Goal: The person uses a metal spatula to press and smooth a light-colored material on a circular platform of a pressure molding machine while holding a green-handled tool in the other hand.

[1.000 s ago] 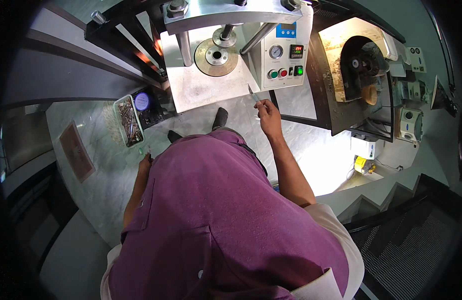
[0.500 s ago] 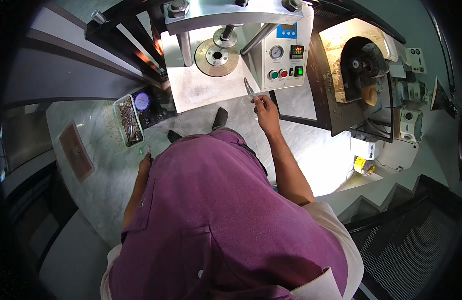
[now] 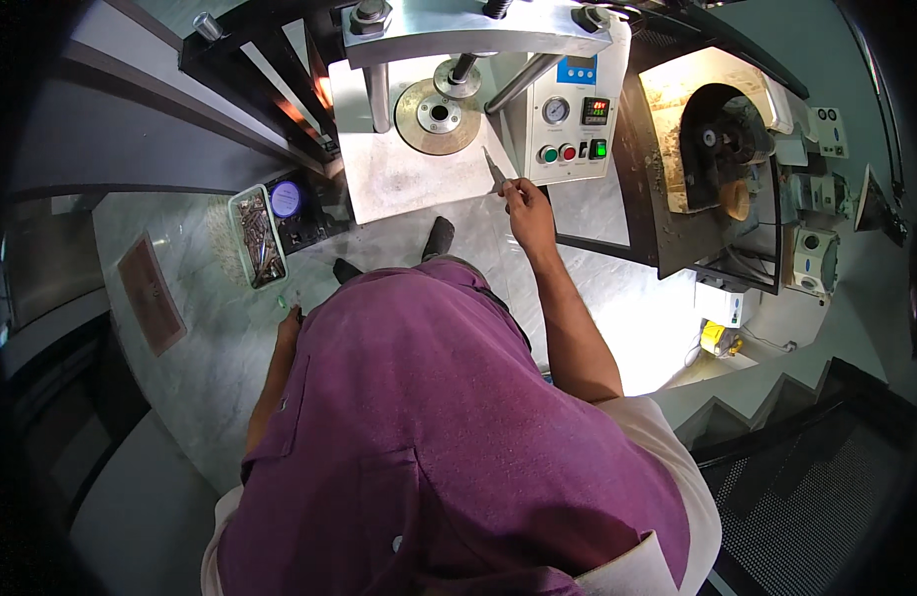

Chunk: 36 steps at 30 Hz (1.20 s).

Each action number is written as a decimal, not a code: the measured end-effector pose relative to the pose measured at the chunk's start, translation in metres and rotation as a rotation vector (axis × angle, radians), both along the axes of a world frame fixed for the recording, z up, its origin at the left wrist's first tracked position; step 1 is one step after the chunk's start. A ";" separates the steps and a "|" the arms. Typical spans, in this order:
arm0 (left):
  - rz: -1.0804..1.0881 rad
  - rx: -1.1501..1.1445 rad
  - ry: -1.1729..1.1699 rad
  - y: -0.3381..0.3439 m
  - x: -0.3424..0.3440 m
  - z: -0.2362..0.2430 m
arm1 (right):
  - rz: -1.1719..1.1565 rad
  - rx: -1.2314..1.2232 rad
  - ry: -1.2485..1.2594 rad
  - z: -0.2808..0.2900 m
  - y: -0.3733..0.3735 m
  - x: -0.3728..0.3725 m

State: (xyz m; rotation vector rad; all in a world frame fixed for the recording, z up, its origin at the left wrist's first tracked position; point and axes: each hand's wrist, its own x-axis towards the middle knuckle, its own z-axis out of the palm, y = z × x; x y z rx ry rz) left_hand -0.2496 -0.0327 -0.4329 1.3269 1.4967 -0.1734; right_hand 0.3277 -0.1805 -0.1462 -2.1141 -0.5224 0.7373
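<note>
My right hand (image 3: pixel 529 211) is closed around a pair of metal tweezers (image 3: pixel 495 173). Their tips point up over the front right of a pale machine table (image 3: pixel 399 194), short of a round metal disc (image 3: pixel 412 127) with a hub. Above the disc hangs a pressing head (image 3: pixel 458 79) on a threaded rod. Low beside my body, my left hand (image 3: pixel 291 324) has its fingers curled and partly hidden. A small clear and green thing (image 3: pixel 282 301) shows at its fingertips; its kind cannot be made out.
A control box (image 3: pixel 568 124) with gauge and buttons adjoins the table at right. Metal posts (image 3: pixel 377 97) hold a thick top plate (image 3: pixel 478 38). On the left are a tray of metal parts (image 3: pixel 258 236) and a purple-lidded tub (image 3: pixel 286 199). A lit, round-mouthed machine (image 3: pixel 722 129) stands farther right.
The view has shifted slightly, so the press sits a little farther right and lower. The tweezers stay in my right hand, at nearly the same place. My left hand has barely moved.
</note>
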 end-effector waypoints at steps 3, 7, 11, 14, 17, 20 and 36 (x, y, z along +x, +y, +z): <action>-0.061 0.051 -0.103 0.000 0.006 -0.008 | -0.016 -0.034 0.009 0.003 -0.001 -0.002; 0.122 -0.143 -0.094 0.006 0.014 -0.004 | -0.032 0.020 -0.053 -0.001 -0.002 -0.006; -0.048 0.013 -0.090 0.008 0.011 -0.013 | -0.049 0.091 -0.106 -0.006 -0.003 -0.005; 0.030 -0.076 -0.135 0.008 0.018 -0.004 | -0.043 -0.048 -0.073 -0.003 -0.004 -0.003; 0.540 -0.383 -0.097 0.009 0.050 0.014 | -0.039 -0.075 -0.078 -0.001 -0.008 0.002; 0.111 0.058 -0.115 0.001 0.000 0.008 | 0.001 -0.055 -0.046 0.009 0.001 -0.003; 0.072 0.027 -0.084 0.001 0.080 0.092 | 0.034 -0.048 -0.031 0.007 -0.006 0.007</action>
